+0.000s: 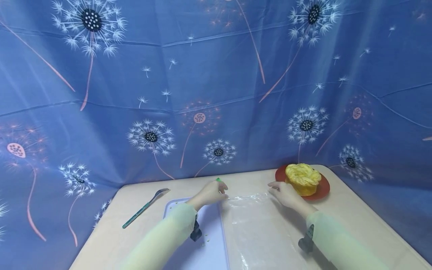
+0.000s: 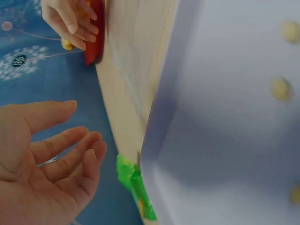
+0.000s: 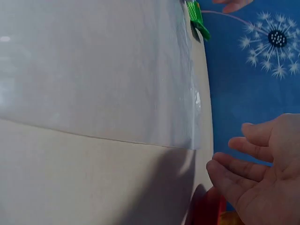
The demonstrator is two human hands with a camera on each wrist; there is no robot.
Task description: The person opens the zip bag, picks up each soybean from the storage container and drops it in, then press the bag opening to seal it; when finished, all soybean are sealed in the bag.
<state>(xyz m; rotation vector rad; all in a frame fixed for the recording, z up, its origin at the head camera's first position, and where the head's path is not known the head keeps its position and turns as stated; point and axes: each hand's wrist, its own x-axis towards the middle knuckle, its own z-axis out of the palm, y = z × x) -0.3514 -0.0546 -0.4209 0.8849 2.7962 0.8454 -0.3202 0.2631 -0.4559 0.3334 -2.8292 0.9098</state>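
Blue dandelion-print cloth (image 1: 236, 75) hangs behind a pale desk (image 1: 104, 243), and a clear plastic bag (image 1: 256, 232) is just lying flat there beside a lavender tray (image 1: 215, 221). Left hand (image 1: 210, 194) and right hand (image 1: 287, 195) hover near its far corners, fingers kinda relaxed and slightly bent, thumbs apart. Yellow cake-looking thing (image 1: 303, 180) sits on a red plate (image 1: 324, 189), right by the right hand.

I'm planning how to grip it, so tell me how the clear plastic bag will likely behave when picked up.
The clear plastic bag will probably be floppy: it lies flat, with creases near its far edge. It seems light, being thin enough for the table to show through. Its glossy surface may be slippery.
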